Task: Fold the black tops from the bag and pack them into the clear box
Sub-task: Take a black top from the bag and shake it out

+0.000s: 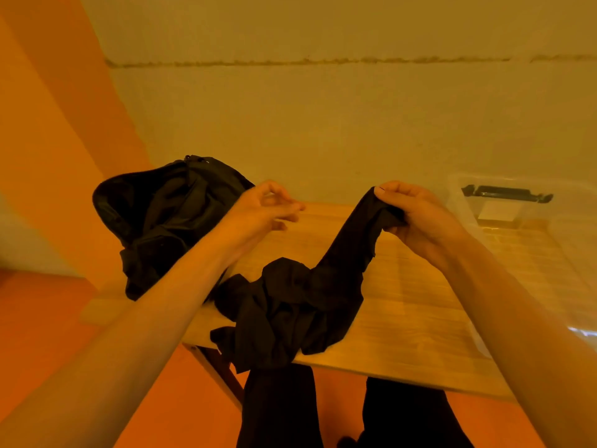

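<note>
A crumpled black top (290, 305) lies on the wooden table (420, 318), part of it hanging over the near edge. My right hand (416, 218) grips one end of the top and lifts it above the table. My left hand (271, 205) hovers to the left of it, fingers loosely curled, holding nothing. The open black bag (155, 215) sits at the table's left end behind my left hand. The clear box (504, 205) stands at the back right of the table.
A black clip handle (507, 193) shows on the clear box. A plain wall runs behind the table, and orange floor lies to the left and below. My dark trouser legs (403, 415) stand at the near table edge.
</note>
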Motion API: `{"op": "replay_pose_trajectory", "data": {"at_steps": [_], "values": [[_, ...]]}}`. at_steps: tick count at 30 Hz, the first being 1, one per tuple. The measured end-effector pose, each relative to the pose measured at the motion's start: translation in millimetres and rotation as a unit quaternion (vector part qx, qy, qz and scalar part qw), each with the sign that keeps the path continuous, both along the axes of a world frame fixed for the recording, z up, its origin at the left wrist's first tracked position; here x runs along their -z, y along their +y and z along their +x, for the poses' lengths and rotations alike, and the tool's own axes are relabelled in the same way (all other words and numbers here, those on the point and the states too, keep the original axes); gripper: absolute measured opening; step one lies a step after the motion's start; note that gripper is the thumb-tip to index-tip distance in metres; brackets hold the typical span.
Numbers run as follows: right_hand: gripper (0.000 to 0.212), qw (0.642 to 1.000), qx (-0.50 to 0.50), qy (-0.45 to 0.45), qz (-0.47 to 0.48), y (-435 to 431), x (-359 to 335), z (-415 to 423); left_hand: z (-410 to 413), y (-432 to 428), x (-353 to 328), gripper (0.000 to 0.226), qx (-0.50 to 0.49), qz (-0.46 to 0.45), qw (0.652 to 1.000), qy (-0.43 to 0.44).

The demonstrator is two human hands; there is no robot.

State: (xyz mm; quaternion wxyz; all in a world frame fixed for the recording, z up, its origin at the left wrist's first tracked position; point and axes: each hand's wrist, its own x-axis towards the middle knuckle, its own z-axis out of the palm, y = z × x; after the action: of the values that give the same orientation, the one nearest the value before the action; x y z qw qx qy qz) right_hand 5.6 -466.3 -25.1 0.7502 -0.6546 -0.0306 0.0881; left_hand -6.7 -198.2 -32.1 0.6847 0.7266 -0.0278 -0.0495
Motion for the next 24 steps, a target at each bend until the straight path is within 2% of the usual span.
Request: {"op": "replay_pose_trajectory", "data": {"at_steps": [1,3,5,7,9,11,15,16,18,19,22,24], "values": [[0.011,1.0,0.001,0.001,0.003,0.3,1.0,-2.0,-2.4,-7.0,3.9,0.035,0.036,0.088,0.995,0.012],[0.013,1.0,0.023,-0.007,0.001,3.2,3.3,-4.8,-9.9,-28.5,16.3,0.062,0.117,0.259,0.958,0.037],[0.011,0.999,0.044,-0.013,-0.002,5.4,3.8,-7.2,-18.2,-51.7,36.0,0.071,0.131,0.361,0.923,0.012],[0.019,0.999,0.04,-0.005,-0.006,3.7,0.1,-8.1,-24.6,-69.4,52.4,0.065,0.081,0.416,0.903,-0.077],[0.023,1.0,0.017,0.005,-0.022,-2.2,-7.3,-9.1,-22.7,-77.5,60.1,0.04,0.033,0.414,0.897,-0.151],[0.022,0.997,-0.017,-0.002,-0.07,-9.2,-15.2,-10.0,-17.0,-77.5,55.4,0.013,0.003,0.381,0.907,-0.179],[0.03,0.968,-0.048,-0.042,-0.242,-23.6,-29.9,-6.1,-14.4,-73.7,33.8,0.014,-0.02,0.302,0.933,-0.194],[0.026,0.946,-0.038,-0.065,-0.317,-25.6,-32.1,-3.2,-15.5,-72.0,29.0,0.015,-0.033,0.274,0.942,-0.192],[0.018,0.872,-0.006,-0.123,-0.474,-26.7,-32.6,3.2,-15.7,-65.4,23.0,0.018,-0.072,0.201,0.958,-0.191],[0.015,0.844,0.008,-0.143,-0.517,-26.2,-32.4,5.9,-13.9,-60.2,21.3,0.018,-0.098,0.185,0.958,-0.197],[0.003,0.849,0.031,-0.155,-0.505,-24.0,-32.3,8.6,-11.8,-45.7,11.2,0.019,-0.151,0.199,0.944,-0.214],[0.016,0.852,0.056,-0.18,-0.488,-23.2,-32.3,9.7,-14.2,-35.0,-0.5,0.015,-0.12,0.2,0.949,-0.211]]}}
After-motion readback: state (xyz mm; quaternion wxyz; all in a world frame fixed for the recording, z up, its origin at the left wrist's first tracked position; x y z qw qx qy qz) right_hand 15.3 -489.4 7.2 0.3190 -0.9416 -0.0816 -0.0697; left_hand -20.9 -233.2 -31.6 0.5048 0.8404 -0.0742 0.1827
